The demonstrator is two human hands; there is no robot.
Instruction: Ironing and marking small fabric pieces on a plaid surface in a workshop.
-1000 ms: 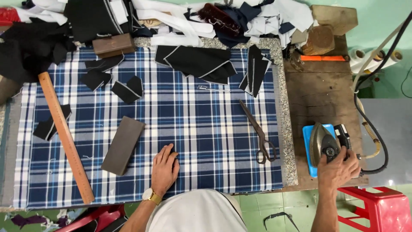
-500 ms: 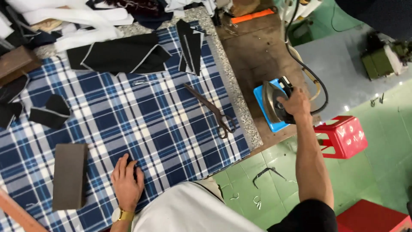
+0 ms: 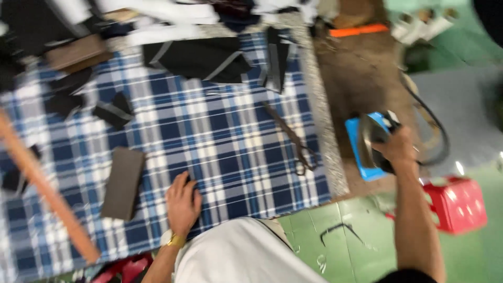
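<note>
Presently right hand (image 3: 399, 148) fingers closed around iron (image 3: 374, 140), left hand (image 3: 183, 202) flat on plaid cloth (image 3: 220, 141)

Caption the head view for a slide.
Left hand flat on plaid cloth; right hand grips iron on blue rest.
</note>
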